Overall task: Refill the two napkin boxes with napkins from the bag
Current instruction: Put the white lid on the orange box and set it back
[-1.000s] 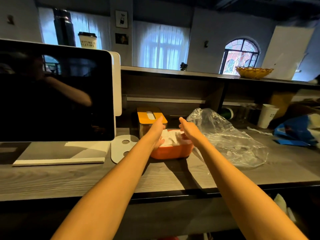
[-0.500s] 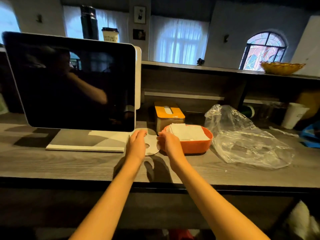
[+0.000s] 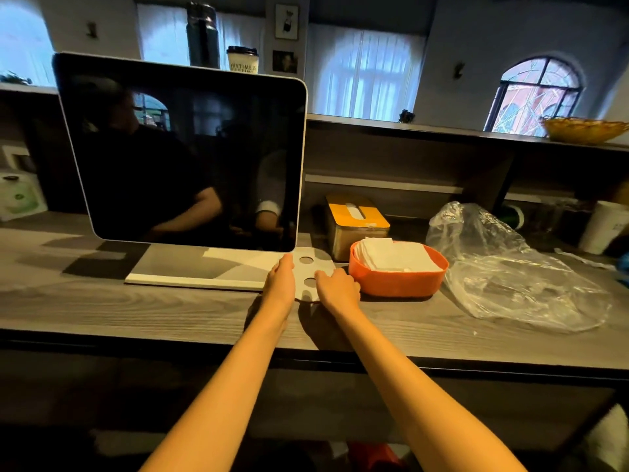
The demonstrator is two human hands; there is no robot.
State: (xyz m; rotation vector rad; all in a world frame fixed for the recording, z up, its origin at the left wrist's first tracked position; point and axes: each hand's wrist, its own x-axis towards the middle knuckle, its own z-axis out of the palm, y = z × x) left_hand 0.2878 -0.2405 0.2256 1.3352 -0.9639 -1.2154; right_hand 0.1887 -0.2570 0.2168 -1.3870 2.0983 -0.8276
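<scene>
Two hands, left hand (image 3: 281, 278) and right hand (image 3: 337, 288), rest with relaxed fingers on the white lid (image 3: 313, 273) beside the orange napkin box (image 3: 397, 280)

Both your arms reach forward, your left hand (image 3: 280, 279) and right hand (image 3: 337, 287) resting on either edge of the white lid (image 3: 315, 274).

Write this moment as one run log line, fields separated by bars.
both hands on white lid | orange box full of napkins | bag looks empty
</scene>
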